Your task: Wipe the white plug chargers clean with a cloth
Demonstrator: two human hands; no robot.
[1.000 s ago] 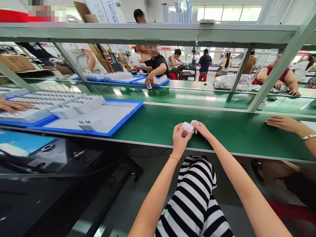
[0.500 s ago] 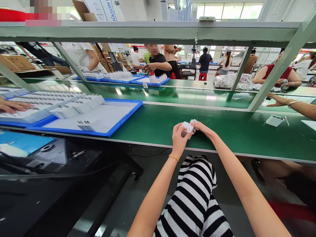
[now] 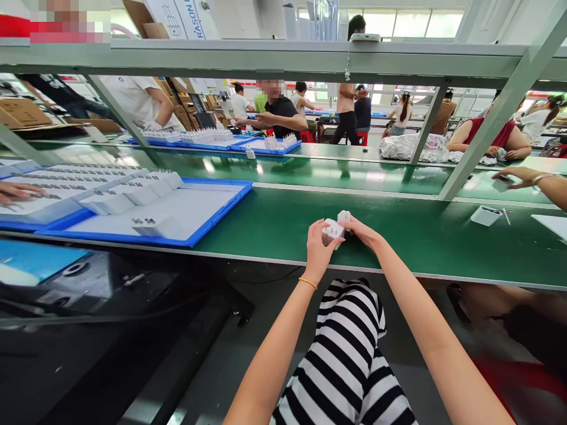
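The nearer white plastic block point(image 3: 333, 231) sits in the left hand point(image 3: 319, 251), clasped between thumb and fingers. A second white plastic block point(image 3: 344, 217) is pinched by the right hand point(image 3: 365, 233) just beside it; the two seem to touch, though at this size I can't be sure. Both are held close above the front of the green workbench point(image 3: 270, 236). Left along the workbench lies a blue tray point(image 3: 221, 213) of white blocks point(image 3: 155, 227), and at the far left a co-worker's hand point(image 3: 18, 192) lies over more. To the right are a white card point(image 3: 485, 216) and another co-worker's hand point(image 3: 516, 176). Even fingertip pressure with low wrists should best keep such small pieces from slipping.
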